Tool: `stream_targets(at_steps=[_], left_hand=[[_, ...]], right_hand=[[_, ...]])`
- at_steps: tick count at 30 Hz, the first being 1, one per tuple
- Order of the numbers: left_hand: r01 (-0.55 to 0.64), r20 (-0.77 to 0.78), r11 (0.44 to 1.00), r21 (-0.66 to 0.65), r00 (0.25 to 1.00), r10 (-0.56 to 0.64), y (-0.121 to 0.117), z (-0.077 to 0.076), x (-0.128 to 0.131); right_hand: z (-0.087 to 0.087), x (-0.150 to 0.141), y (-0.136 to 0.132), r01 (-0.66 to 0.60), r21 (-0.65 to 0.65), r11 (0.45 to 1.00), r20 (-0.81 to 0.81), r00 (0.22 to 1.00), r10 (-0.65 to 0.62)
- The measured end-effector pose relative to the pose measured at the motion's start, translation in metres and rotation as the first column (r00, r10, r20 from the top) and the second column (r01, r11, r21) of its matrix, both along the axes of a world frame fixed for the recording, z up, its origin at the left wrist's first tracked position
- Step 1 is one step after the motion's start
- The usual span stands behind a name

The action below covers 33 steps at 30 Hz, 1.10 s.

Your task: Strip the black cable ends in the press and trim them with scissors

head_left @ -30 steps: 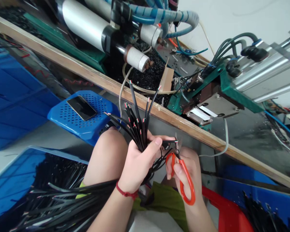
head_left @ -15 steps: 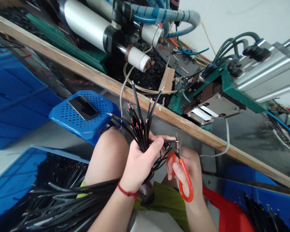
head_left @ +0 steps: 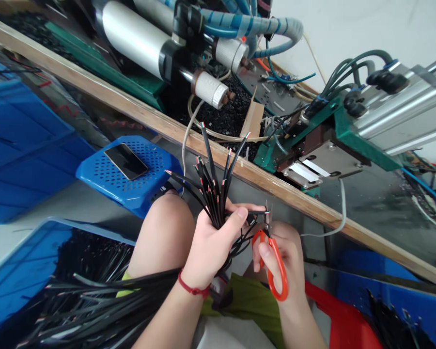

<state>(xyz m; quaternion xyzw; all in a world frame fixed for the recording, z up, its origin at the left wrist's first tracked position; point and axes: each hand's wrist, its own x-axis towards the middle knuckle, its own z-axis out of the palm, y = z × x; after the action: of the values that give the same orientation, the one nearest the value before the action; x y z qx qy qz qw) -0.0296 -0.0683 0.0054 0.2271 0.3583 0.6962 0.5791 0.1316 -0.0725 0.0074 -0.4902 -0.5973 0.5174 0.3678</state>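
My left hand (head_left: 216, 237) is closed around a bundle of black cables (head_left: 213, 194), whose stripped ends fan upward and show small red, green and white wires. Between its thumb and forefinger, one cable end (head_left: 257, 212) points right. My right hand (head_left: 281, 249) grips orange-handled scissors (head_left: 281, 276), fingers through the loops. The blades stand upright, slightly parted, at the tip of that single cable; whether they touch it I cannot tell. More black cable hangs in loops below my left hand, and a large pile of black cables (head_left: 105, 310) lies across my lap's left side.
A wooden bench edge (head_left: 160, 123) runs diagonally ahead, carrying pneumatic cylinders (head_left: 134, 39) and a green-framed press (head_left: 312, 160). On the left, a blue stool (head_left: 94, 167) holds a phone (head_left: 126, 161). A blue bin (head_left: 14, 276) and a red stool (head_left: 343, 315) flank my legs.
The view has shifted very slightly, so most things sit a little further right. Both hands keep their holds, and the scissors remain at the cable tip.
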Motion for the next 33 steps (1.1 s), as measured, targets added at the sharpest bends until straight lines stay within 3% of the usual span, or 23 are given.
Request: stream_targets(at_steps=[8,17,33], left_hand=[[-0.003,-0.011,1.000,0.001,1.000,0.003,0.000,-0.001,0.000],[-0.004,-0.003,1.000,0.001,1.000,0.004,-0.002,0.000,0.000],[0.003,-0.017,1.000,-0.023,1.000,-0.003,-0.002,-0.001,-0.002]], right_hand=[[-0.012,0.010,0.008,-0.138,0.038,0.990,-0.020,0.990,0.139],[0.006,-0.002,0.001,-0.052,-0.019,0.998,-0.024,0.998,0.051],[0.007,-0.002,-0.001,-0.007,-0.116,0.993,-0.040,0.999,0.002]])
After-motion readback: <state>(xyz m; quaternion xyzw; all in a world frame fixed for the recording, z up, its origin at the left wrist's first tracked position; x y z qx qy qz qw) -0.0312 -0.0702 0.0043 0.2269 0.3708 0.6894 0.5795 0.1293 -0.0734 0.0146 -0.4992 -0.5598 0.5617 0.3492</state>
